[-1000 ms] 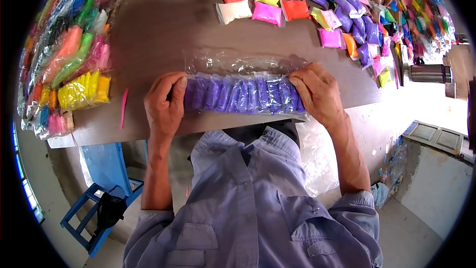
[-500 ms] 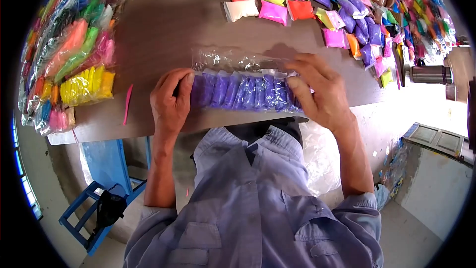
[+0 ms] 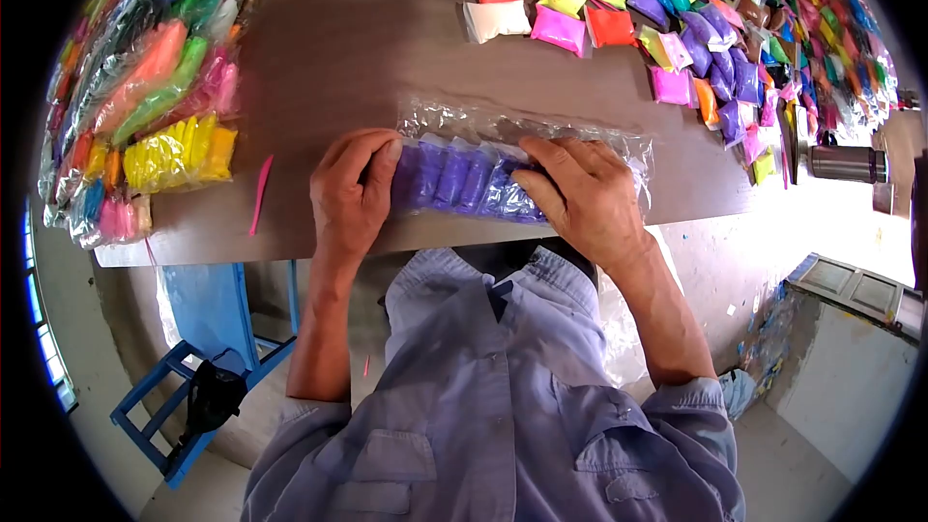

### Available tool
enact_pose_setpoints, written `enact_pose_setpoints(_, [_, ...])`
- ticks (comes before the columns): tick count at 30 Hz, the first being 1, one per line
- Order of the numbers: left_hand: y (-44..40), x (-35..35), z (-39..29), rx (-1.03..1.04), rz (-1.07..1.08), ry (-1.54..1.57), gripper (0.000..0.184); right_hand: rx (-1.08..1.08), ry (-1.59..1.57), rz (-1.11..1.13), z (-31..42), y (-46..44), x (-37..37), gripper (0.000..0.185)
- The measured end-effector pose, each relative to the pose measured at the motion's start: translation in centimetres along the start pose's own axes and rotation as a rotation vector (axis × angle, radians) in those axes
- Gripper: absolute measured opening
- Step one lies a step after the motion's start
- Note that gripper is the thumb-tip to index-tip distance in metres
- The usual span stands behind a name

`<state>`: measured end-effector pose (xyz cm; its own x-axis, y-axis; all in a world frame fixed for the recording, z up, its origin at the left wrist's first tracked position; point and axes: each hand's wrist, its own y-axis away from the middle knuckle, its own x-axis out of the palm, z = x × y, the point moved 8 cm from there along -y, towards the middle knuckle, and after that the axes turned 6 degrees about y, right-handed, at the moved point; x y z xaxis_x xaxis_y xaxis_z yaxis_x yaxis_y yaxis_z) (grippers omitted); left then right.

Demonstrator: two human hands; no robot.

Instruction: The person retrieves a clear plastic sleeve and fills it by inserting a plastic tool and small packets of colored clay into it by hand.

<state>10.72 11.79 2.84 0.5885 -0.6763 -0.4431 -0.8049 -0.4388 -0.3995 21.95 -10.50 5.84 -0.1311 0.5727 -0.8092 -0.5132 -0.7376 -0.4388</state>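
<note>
A clear plastic bag (image 3: 435,118) lies along the front of the table with a row of several purple packets (image 3: 454,179) in it. My left hand (image 3: 354,184) grips the bag's left end, thumb on top and fingers curled. Over the right part of the row, my right hand (image 3: 592,195) is bent, its thumb and fingers pressing on the bag and covering the packets beneath. Loose, crinkled film sticks out behind and to the right of that hand.
Large bags of coloured packets (image 3: 145,87) fill the table's left side. Loose coloured packets (image 3: 720,48) are heaped at the back right. A pink plastic stick (image 3: 261,195) lies left of my hands. A metal cylinder (image 3: 847,163) stands at the right; a blue chair (image 3: 208,329) is below left.
My right hand has slid left along the bag, from its right end onto the purple packets. My left hand still holds the left end. The view has shifted slightly.
</note>
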Motion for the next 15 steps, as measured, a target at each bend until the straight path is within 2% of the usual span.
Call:
enact_pose_setpoints(1, [0.0,0.0,0.0,0.0,-0.005,-0.006,0.009,-0.003,-0.001,0.0,0.2,-0.1,-0.1,0.031])
enact_pose_setpoints(3, [0.2,0.0,0.3,-0.003,-0.008,-0.015,0.009,0.171,-0.092,0.082,-0.6,-0.3,0.0,0.031])
enact_pose_setpoints(5, [0.2,-0.1,0.6,-0.008,-0.019,-0.004,0.009,0.157,-0.049,0.092,-0.2,-1.0,-0.5,0.032])
enact_pose_setpoints(7, [0.3,-0.1,0.8,-0.023,-0.002,-0.022,0.011,-0.008,0.013,-0.032,1.5,-2.0,-1.3,0.034])
enact_pose_setpoints(12, [0.3,-0.1,0.7,-0.037,0.054,0.009,0.015,0.078,-0.118,0.08,2.2,-2.4,1.3,0.032])
enact_pose_setpoints(13, [0.4,-0.4,0.5,-0.083,-0.003,0.018,0.018,0.102,-0.121,0.144,2.0,-2.2,2.2,0.032])
enact_pose_setpoints(15, [0.3,-0.9,0.0,-0.133,-0.057,0.021,0.021,0.097,-0.154,0.105,1.8,-2.0,2.5,0.03])
